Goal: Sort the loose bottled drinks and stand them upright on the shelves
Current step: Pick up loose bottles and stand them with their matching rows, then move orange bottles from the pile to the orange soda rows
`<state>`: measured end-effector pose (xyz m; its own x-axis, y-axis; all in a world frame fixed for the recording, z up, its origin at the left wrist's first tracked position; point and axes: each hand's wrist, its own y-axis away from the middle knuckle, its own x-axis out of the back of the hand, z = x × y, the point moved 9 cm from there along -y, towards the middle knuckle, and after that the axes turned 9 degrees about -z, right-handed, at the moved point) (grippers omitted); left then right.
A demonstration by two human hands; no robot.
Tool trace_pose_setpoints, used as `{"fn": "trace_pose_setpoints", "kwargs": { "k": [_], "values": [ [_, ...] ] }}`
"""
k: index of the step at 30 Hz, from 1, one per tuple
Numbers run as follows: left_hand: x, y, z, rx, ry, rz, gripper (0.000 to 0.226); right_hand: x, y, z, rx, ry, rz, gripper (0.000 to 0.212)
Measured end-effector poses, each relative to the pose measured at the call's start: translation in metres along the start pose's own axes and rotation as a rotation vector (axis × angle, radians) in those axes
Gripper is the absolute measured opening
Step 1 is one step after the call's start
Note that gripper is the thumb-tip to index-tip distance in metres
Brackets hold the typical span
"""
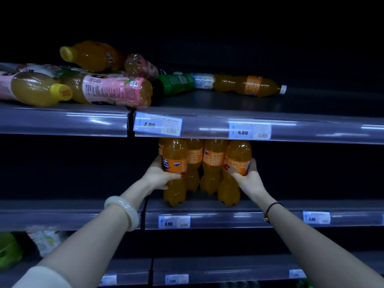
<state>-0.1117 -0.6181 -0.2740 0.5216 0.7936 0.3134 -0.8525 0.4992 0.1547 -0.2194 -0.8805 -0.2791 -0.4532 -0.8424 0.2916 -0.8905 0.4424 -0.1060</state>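
Note:
Several orange Fanta bottles stand upright on the middle shelf. My left hand grips the front left Fanta bottle around its label. My right hand grips the front right Fanta bottle the same way. Two more upright Fanta bottles stand between and behind them. On the upper shelf loose bottles lie on their sides: a Fanta bottle, a green bottle, a pink-labelled tea bottle and yellow-capped juice bottles.
Price tags sit on the shelf edges. The pile of lying bottles fills the upper shelf's left part. On the lowest shelf at far left are a green pack and a pale wrapped item. The shelves are dark toward the right.

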Motion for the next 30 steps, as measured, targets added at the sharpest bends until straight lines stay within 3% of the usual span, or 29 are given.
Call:
{"fn": "trace_pose_setpoints", "kwargs": {
  "k": [5,9,11,18,23,30],
  "values": [
    [0.000,0.009,0.009,-0.058,-0.103,0.092,0.071,0.008,0.015,-0.022,0.047,0.201,0.095,0.062],
    [0.002,0.028,0.022,-0.093,-0.194,0.236,0.074,0.018,0.045,-0.058,0.118,0.635,0.288,0.050],
    [-0.004,0.045,0.026,-0.099,-0.234,0.291,0.075,0.013,0.065,-0.073,0.201,0.699,0.300,0.044],
    [-0.025,0.111,0.075,-0.340,-0.318,0.350,0.047,-0.044,0.108,-0.137,0.461,0.564,-0.138,0.018],
    [0.027,0.149,0.141,-0.508,-0.234,0.461,0.023,-0.068,0.115,-0.220,0.605,0.396,-0.179,0.018],
    [0.125,0.174,0.197,-0.640,-0.217,0.542,0.022,-0.127,0.101,-0.314,0.702,0.325,-0.237,0.015]
  ]
}}
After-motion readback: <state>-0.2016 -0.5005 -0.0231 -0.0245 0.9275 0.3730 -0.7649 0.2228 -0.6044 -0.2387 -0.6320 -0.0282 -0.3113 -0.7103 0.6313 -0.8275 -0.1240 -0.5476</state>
